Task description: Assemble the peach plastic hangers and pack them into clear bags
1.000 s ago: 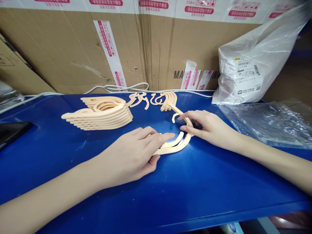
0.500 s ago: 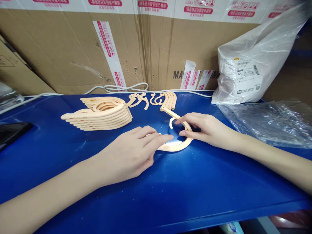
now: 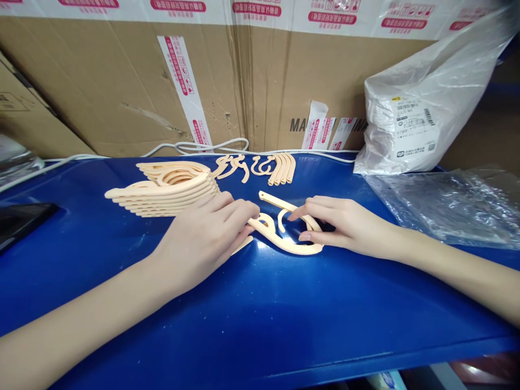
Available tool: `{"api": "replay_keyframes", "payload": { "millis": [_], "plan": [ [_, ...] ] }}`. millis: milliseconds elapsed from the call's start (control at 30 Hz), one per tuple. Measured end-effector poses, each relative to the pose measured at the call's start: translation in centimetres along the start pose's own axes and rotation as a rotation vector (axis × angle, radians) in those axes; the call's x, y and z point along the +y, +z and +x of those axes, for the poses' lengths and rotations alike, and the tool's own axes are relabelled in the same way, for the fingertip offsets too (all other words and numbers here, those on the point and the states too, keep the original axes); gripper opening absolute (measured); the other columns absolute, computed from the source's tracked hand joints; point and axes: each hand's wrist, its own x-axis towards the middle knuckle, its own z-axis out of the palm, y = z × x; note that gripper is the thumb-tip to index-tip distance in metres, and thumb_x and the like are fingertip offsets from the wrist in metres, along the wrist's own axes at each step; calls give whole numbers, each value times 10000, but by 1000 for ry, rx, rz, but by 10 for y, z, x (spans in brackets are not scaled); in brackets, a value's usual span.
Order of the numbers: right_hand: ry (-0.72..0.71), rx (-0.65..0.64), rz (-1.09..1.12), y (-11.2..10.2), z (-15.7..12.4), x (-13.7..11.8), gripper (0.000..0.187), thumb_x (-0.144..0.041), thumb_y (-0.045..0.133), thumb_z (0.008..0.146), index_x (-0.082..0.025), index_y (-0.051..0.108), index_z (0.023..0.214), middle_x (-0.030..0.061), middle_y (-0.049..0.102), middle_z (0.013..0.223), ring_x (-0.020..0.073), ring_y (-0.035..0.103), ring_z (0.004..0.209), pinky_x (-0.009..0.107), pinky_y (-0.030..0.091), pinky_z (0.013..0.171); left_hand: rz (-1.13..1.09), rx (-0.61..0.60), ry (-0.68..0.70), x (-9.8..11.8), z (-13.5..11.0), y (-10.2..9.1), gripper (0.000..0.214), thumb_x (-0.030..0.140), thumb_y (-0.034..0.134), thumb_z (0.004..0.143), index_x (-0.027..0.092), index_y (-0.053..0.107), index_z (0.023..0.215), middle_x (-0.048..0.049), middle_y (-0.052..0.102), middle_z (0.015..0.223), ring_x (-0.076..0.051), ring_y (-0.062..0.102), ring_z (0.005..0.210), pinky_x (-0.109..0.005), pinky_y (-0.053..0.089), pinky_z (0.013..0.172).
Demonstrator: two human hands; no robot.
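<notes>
A cream plastic hanger (image 3: 290, 248) with a curved body lies on the blue table between my hands. My left hand (image 3: 207, 233) is closed on its left end, near a small loop; the fingertips are partly hidden. Out from under that hand sticks the tip of a thin cream strip (image 3: 244, 245). My right hand (image 3: 339, 219) grips the hanger's right side between thumb and fingers. Beside those fingers are a cream hook (image 3: 281, 221) and a straight arm (image 3: 274, 200) with a hole at its end, pointing up and left.
Behind my left hand sits a stack of cream hanger bodies (image 3: 162, 192). Loose hooks (image 3: 225, 167) and several short arms (image 3: 283, 169) lie at the back. A white cable (image 3: 221, 145), cardboard box (image 3: 134, 81), plastic-wrapped package (image 3: 406, 124), clear bag (image 3: 455, 206) and dark device (image 3: 24, 225) surround them.
My left hand has drawn back left and curled its fingers onto the hanger's left end, which now shows tilted up. The straight arm has shifted left, away from the short arms.
</notes>
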Motion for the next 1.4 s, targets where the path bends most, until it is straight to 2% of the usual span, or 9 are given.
{"api": "replay_keyframes", "payload": {
  "millis": [233, 400, 600, 700, 867, 933, 1033, 1167, 1400],
  "plan": [
    [-45, 4, -26, 1, 1, -7, 338, -458, 504, 978, -189, 603, 1158, 20, 622, 807, 175, 601, 793, 282, 449, 703, -81, -25, -165, 2, -3, 5, 116, 236, 541, 934, 201, 521, 825, 12, 578, 749, -149, 561, 651, -260, 383, 571],
    [-51, 48, 34, 4, 1, -12, 356, -467, 544, 957, -195, 587, 1183, 34, 671, 920, 180, 607, 860, 312, 465, 785, -257, -50, -279, 5, -1, 0, 117, 257, 477, 948, 198, 571, 985, -13, 606, 844, -176, 589, 767, -287, 421, 647],
    [-186, 75, -41, 6, 8, -28, 328, -199, 400, 994, -151, 549, 1282, 87, 668, 1064, 205, 581, 954, 367, 456, 861, -358, -68, -443, 8, 6, 0, 290, 455, 602, 870, 200, 520, 983, -9, 635, 893, -184, 589, 775, -306, 436, 662],
    [-201, 48, -124, 10, 18, -32, 399, -141, 394, 971, -172, 512, 1351, 96, 652, 1188, 220, 576, 1051, 389, 462, 893, -334, -72, -480, 5, 8, 1, 259, 408, 585, 855, 198, 503, 981, -17, 629, 877, -188, 593, 751, -309, 430, 643],
    [-156, 71, -145, 23, 42, -31, 460, -260, 482, 983, -151, 428, 1427, 118, 672, 1138, 245, 618, 958, 405, 507, 829, -349, -91, -488, -1, 8, -5, 172, 281, 542, 856, 199, 516, 1004, -6, 607, 806, -182, 599, 702, -297, 423, 616],
    [-149, 106, -91, 27, 47, -29, 485, -241, 500, 973, -142, 400, 1437, 128, 661, 1165, 246, 621, 1007, 394, 509, 853, -338, -100, -477, -1, 7, -8, 160, 273, 540, 880, 204, 531, 1024, 2, 608, 800, -177, 601, 701, -285, 411, 607],
    [-119, 128, 32, 28, 44, -24, 513, -196, 539, 942, -188, 388, 1432, 84, 661, 1127, 215, 627, 1008, 360, 508, 867, -317, -109, -449, -1, 8, -11, 171, 264, 558, 904, 214, 545, 1067, 18, 610, 792, -166, 598, 700, -262, 390, 590],
    [63, 136, 298, 18, 27, -13, 536, -204, 641, 874, -222, 416, 1361, 5, 651, 923, 168, 647, 856, 335, 525, 828, -321, -158, -430, -2, 12, -10, 156, 244, 612, 897, 208, 564, 1041, 21, 642, 813, -164, 612, 727, -252, 386, 602],
    [357, 395, 746, -15, 4, 14, 531, -242, 774, 752, -232, 500, 1207, -10, 684, 803, 158, 668, 745, 344, 558, 788, -281, -255, -340, -8, 28, 5, 64, 241, 677, 880, 198, 651, 920, 21, 692, 802, -174, 617, 736, -281, 374, 644]
  ]
}}
